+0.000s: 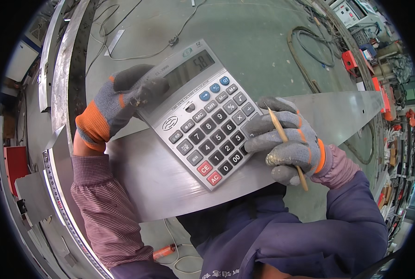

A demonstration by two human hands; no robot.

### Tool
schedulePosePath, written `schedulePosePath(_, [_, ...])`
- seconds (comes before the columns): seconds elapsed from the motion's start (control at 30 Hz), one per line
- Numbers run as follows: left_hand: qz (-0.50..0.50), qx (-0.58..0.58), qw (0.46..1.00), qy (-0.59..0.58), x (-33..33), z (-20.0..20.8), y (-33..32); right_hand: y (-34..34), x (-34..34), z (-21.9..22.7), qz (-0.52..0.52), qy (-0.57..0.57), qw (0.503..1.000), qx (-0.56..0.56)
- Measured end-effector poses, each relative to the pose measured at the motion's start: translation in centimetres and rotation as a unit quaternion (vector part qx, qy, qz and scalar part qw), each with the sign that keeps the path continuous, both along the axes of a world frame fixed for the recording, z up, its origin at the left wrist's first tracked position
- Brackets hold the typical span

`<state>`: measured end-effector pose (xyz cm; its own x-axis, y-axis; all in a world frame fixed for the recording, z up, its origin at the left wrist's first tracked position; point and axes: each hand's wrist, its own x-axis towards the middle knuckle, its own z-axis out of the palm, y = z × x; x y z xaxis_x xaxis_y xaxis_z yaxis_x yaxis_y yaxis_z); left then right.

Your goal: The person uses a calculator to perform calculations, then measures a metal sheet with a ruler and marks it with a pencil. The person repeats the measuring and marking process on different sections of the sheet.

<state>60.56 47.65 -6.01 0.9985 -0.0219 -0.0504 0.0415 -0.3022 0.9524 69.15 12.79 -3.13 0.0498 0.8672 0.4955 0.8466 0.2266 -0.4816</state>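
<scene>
A large silver calculator (pixel 215 128) with black, grey, blue and red keys is held up tilted in front of me, its display lit with digits. My left hand (pixel 135 90), in a grey and orange work glove, grips its upper left edge with the thumb across the front. My right hand (pixel 288 142), gloved alike, is at the calculator's right edge, fingers over the keys there. A thin wooden stick (pixel 278 124), like a pencil, passes between the right-hand fingers. Beneath the calculator lies a wide grey metal sheet (pixel 147 181).
A steel beam (pixel 72 51) curves along the left, with a tape measure (pixel 68 216) lying lower on that side. Cables (pixel 172 42) and a hose (pixel 293 51) run over the green floor. An orange-red tool (pixel 164 252) with a cord lies below. Red equipment (pixel 349 60) and shelving stand at the right.
</scene>
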Motion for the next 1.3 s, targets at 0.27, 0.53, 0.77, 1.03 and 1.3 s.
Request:
schedulePosePath(0.27, [-0.016,-0.026,0.999,0.033,-0.2,0.1,0.7,1.4,-1.9,-1.1,0.064,-0.022,0.997,0.047])
schedulePosePath(0.53, [-0.022,0.043,0.998,-0.048,0.4,-0.3,0.2,2.7,-4.1,-1.9,0.104,-0.029,0.994,0.012])
schedulePosePath(0.77, [-0.011,0.014,0.999,0.03,-0.4,0.9,0.5,2.7,-4.1,-0.9,0.114,-0.007,0.993,0.018])
schedulePosePath(1.03, [-0.025,0.014,0.999,0.041,-0.4,1.6,0.1,2.8,-3.8,0.0,0.109,-0.038,0.992,-0.055])
schedulePosePath(1.3, [0.009,0.036,0.998,0.049,-0.4,2.4,-1.2,2.1,-3.1,-0.5,0.065,-0.006,0.996,0.067])
